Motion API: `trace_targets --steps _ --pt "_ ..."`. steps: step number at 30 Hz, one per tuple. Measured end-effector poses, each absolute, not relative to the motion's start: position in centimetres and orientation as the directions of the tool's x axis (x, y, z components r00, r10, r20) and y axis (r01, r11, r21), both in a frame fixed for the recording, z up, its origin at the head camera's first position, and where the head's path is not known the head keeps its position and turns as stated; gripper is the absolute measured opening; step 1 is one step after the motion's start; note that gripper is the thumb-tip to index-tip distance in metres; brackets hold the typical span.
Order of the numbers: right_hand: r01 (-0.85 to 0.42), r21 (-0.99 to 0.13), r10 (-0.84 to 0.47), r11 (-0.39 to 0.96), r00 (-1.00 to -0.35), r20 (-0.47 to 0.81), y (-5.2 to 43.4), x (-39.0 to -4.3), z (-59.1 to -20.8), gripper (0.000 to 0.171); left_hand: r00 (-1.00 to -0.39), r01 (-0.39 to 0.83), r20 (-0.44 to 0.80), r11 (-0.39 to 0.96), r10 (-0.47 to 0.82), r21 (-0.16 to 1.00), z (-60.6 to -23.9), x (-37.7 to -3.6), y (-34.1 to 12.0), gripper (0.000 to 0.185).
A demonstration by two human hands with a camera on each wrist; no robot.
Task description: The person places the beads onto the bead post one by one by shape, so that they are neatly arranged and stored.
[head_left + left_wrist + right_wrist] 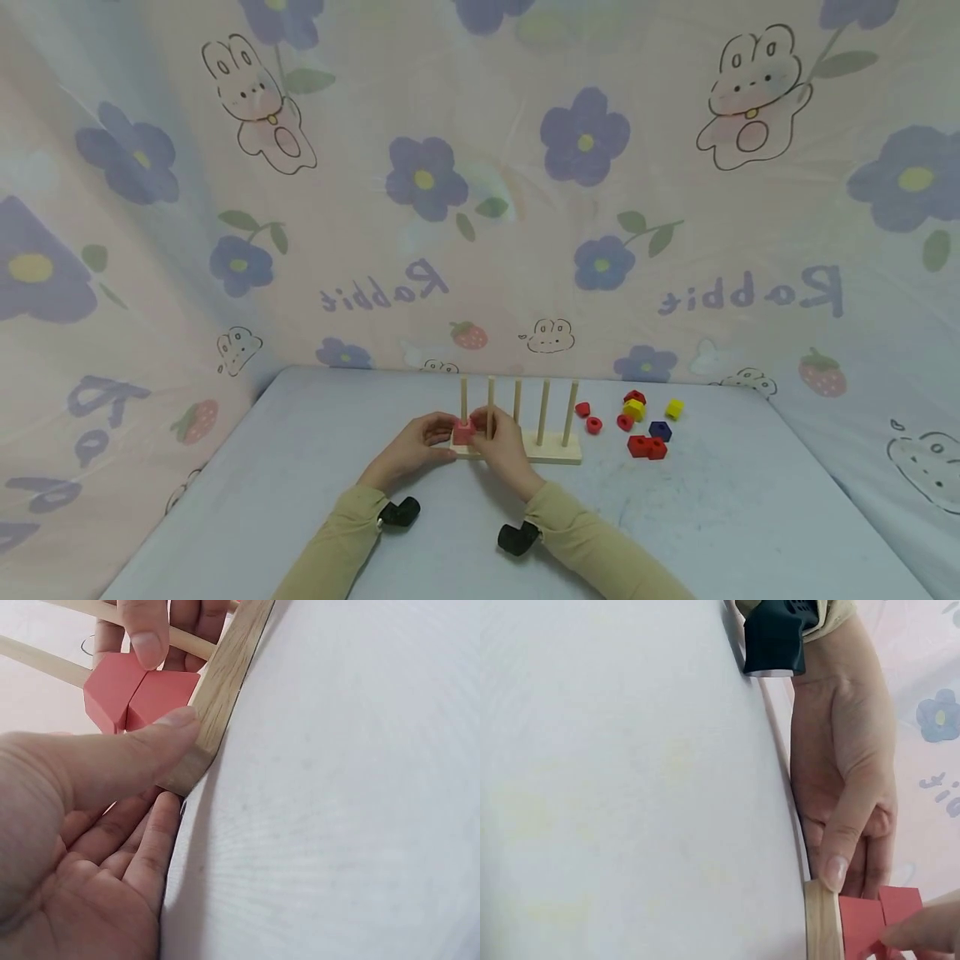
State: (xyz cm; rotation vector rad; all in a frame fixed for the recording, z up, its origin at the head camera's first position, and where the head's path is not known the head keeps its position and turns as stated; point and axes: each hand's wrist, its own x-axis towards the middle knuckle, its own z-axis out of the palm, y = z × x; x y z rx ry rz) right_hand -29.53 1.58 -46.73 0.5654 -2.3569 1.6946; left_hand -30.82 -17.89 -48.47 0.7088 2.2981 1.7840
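A wooden base with five upright pegs stands on the table. A pink block sits low on the leftmost peg. My left hand holds the base's left end, the thumb pressed on the wood and the fingers lying beside it on the table. My right hand reaches in from the right and pinches the pink block; one fingertip rests on its top. In the right wrist view the block lies against the base end.
Several loose red, yellow and blue beads lie on the grey table right of the base. A flower-and-rabbit printed cloth hangs close behind and at both sides. Black wrist cameras sit on both sleeves.
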Motion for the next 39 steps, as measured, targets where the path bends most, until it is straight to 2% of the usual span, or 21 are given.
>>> trace_targets --steps 6,12,15,20,27,32,39 --pt "-0.432 -0.858 -0.263 0.277 -0.893 0.364 2.7 -28.8 -46.3 0.045 -0.881 0.268 0.155 0.201 0.447 0.942 -48.4 -30.8 -17.9 0.054" --pt "-0.445 -0.825 -0.356 0.348 -0.877 0.323 5.2 -27.8 -45.9 0.063 -0.871 0.288 0.179 0.179 0.458 0.941 -48.3 -30.8 -18.0 0.054" --pt "-0.456 -0.818 -0.402 0.349 -0.862 0.309 6.9 -27.3 -45.8 0.062 -0.876 0.287 0.176 0.191 0.449 0.939 -48.2 -30.8 -18.0 0.054" --pt "-0.452 -0.817 -0.436 0.358 -0.855 0.282 10.3 -26.3 -45.4 0.051 -0.878 0.283 0.169 0.200 0.447 0.938 -48.2 -30.7 -17.9 0.055" --pt "-0.430 -0.778 -0.344 0.458 -0.893 0.291 15.9 -25.6 -44.5 0.037 -0.883 0.277 0.155 0.227 0.442 0.934 -48.5 -30.7 -17.9 0.056" --pt "-0.383 -0.746 -0.224 0.546 -0.924 0.310 20.2 -25.9 -44.0 0.035 -0.892 0.269 0.146 0.243 0.429 0.932 -48.5 -30.9 -18.0 0.055" --pt "-0.347 -0.690 -0.106 0.635 -0.924 0.368 26.7 -27.3 -43.4 0.034 -0.883 0.262 0.153 0.197 0.444 0.945 -48.3 -31.0 -17.8 0.056"
